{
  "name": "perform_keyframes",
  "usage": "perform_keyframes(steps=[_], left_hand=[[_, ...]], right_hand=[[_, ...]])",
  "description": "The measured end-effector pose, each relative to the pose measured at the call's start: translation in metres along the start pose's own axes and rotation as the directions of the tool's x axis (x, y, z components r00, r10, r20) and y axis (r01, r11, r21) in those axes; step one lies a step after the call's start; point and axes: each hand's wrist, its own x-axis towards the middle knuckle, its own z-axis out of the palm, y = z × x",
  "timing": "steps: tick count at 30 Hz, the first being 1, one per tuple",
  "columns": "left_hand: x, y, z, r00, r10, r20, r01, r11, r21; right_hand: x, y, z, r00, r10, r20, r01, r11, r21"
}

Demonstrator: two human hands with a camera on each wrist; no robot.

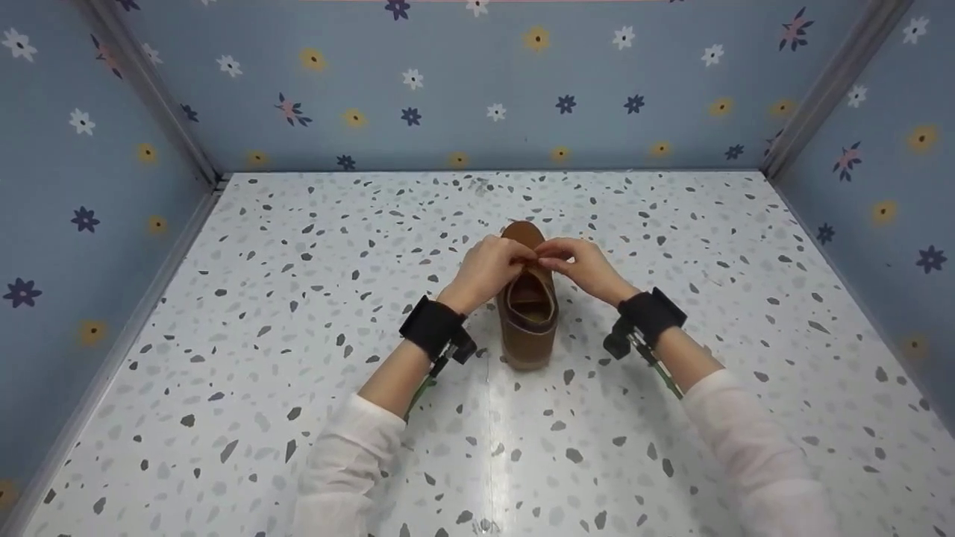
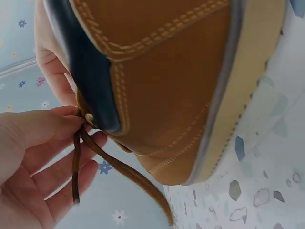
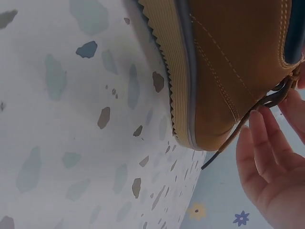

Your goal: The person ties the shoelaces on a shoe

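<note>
A brown lace-up shoe (image 1: pixel 527 349) stands upright on the speckled surface, its toe pointing away from me. Both hands meet over its lacing, just behind the toe. In the left wrist view, the left hand (image 2: pixel 35 148) pinches the brown shoelace (image 2: pixel 136 177) between thumb and forefinger beside an eyelet; two lace ends hang below the fingers. From the right, the right hand (image 3: pixel 274 160) pinches the lace close to the knot, and a dark-tipped lace end (image 3: pixel 224 144) hangs past its fingertips. Dark collar panels and a pale ridged sole (image 3: pixel 167 62) show on the shoe.
The white terrazzo-patterned table (image 1: pixel 313 358) extends around the shoe. Blue flowered panels (image 1: pixel 448 89) stand at the back and both sides. A black strap with a small camera (image 1: pixel 433 328) sits on each wrist.
</note>
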Motion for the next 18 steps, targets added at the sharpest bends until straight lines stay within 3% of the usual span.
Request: perform_keyframes(steps=[6, 11, 18], left_hand=[[-0.005, -0.007, 0.006, 0.992, 0.086, -0.094, -0.078, 0.993, 0.087], [-0.014, -0.015, 0.014, 0.969, 0.134, -0.209, -0.119, 0.989, 0.084], [-0.024, -0.02, 0.027, 0.944, 0.125, -0.306, -0.119, 0.992, 0.038]], right_hand=[[0.0, 0.0, -0.002, 0.998, -0.057, 0.007, 0.057, 0.99, -0.129], [-0.001, 0.0, -0.002, 0.999, -0.038, 0.027, 0.041, 0.992, -0.117], [-0.002, -0.002, -0.002, 0.998, 0.024, 0.051, -0.021, 0.998, -0.059]])
